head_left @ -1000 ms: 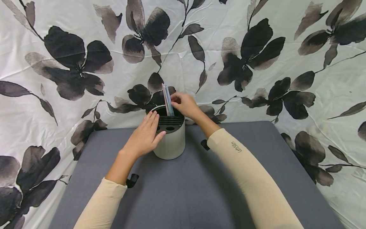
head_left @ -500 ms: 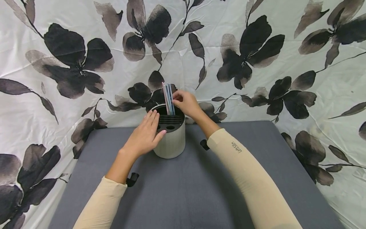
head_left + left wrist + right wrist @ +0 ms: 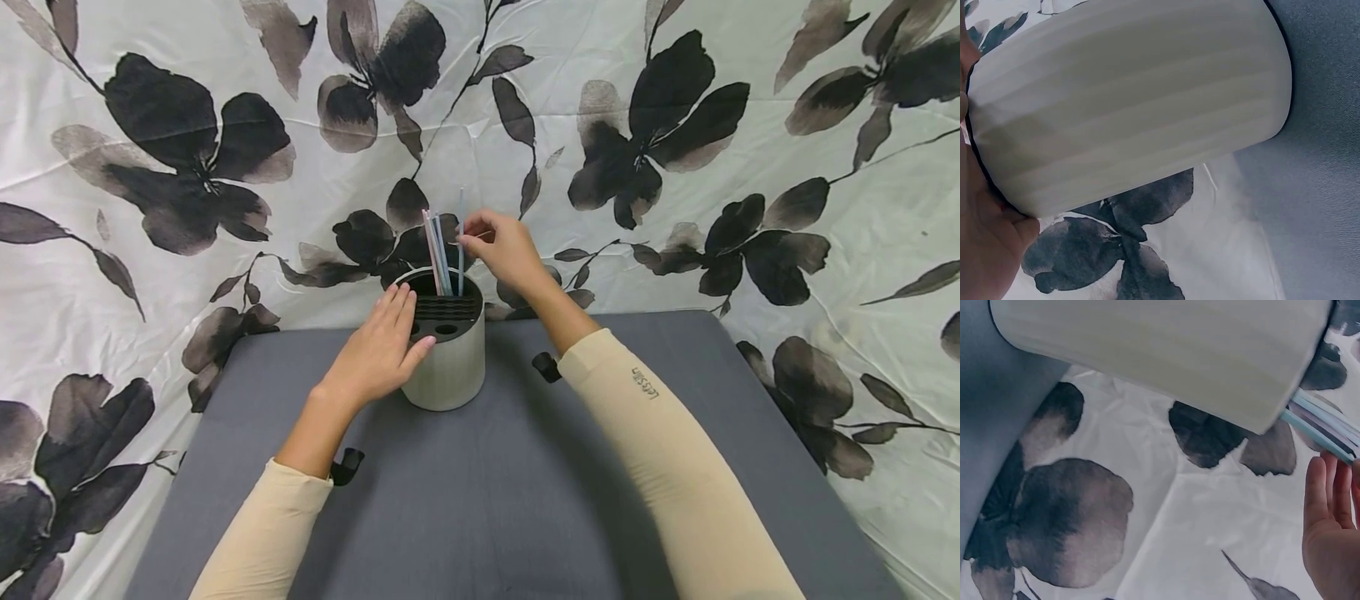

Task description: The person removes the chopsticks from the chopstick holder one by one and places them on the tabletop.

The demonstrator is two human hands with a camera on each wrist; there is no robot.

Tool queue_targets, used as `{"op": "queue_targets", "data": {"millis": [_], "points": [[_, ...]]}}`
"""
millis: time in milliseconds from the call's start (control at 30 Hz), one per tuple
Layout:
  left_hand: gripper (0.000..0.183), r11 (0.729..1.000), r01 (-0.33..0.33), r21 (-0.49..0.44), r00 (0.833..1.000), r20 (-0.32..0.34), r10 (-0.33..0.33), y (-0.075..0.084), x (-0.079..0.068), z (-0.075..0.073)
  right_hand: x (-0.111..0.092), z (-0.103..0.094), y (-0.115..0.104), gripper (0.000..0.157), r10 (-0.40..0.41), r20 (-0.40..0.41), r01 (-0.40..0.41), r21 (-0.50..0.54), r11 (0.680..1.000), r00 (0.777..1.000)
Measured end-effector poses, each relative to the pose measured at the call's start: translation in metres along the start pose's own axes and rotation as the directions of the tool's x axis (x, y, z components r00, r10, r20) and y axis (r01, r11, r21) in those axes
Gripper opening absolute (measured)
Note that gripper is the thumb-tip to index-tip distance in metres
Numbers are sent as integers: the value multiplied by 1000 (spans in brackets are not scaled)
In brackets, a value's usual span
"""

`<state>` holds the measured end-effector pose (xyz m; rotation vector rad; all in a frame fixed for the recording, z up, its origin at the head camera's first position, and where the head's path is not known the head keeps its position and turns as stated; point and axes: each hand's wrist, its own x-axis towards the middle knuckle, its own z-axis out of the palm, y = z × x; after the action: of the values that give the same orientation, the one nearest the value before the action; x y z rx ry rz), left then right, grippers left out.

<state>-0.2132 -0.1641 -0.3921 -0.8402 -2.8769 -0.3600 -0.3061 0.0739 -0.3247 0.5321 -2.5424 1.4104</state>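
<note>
A cream, ribbed desk organizer (image 3: pixel 446 371) stands upright on the table, its black top insert (image 3: pixel 450 308) having narrow slots and round holes. My left hand (image 3: pixel 378 346) rests on its left rim, fingers extended, thumb toward the front. In the left wrist view, part of that hand (image 3: pixel 988 231) shows at the rim. Several slim pastel sticks (image 3: pixel 437 250), pink and blue, stand in the rear opening. My right hand (image 3: pixel 506 250) pinches one slim light-blue stick (image 3: pixel 461 271) between thumb and fingers; it stands higher than the others, apart to their right, its lower end hidden in the opening.
The organizer stands near the back edge of a grey-covered table (image 3: pixel 480 500). Close behind hangs a white cloth with dark flowers (image 3: pixel 690 275). Black straps (image 3: pixel 347 467) show at the wrists, above cream sleeves.
My right hand has moved up and slightly right, raising one light-blue stick away from the bunch. The left hand has stayed on the organizer's rim.
</note>
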Motion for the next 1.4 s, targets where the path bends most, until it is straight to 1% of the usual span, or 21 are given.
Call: {"op": "queue_targets", "data": {"millis": [133,200,400,600,767,833,933,1067,1167,1267,1400], "points": [[79,1000,1,6,1000,-2,-1,1,1,-1,0,-11,-7,18,-16,-26,18,62,998,1000],[79,1000,1,8,1000,-2,-1,1,1,-1,0,-16,-9,17,-18,-37,22,114,993,999],[78,1000,4,6,1000,0,-4,2,1,0,-3,-32,-16,14,-10,-85,33,263,964,996],[78,1000,6,12,1000,1,-6,4,0,0,-6,-48,-23,13,-36,-141,81,332,940,989],[78,1000,0,18,1000,-11,1,5,0,0,-11,-65,-28,12,-70,-196,141,373,917,978],[78,1000,2,18,1000,-11,-2,6,0,-1,-13,-71,-29,12,-78,-215,156,374,914,974],[78,1000,7,17,1000,-9,-6,6,0,-1,-16,-79,-29,12,-81,-235,164,358,919,969],[79,1000,2,24,1000,-9,-1,6,-1,0,-22,-85,-24,15,-83,-249,166,331,929,965],[78,1000,1,31,1000,-10,0,6,-1,1,-28,-88,-16,19,-74,-251,149,298,943,965],[79,1000,3,31,1000,-10,-3,7,-2,0,-34,-89,-8,24,-50,-241,113,254,961,969],[79,1000,1,24,1000,-5,-1,8,-4,-2,-44,-87,7,26,-28,-229,77,212,974,973]]}}
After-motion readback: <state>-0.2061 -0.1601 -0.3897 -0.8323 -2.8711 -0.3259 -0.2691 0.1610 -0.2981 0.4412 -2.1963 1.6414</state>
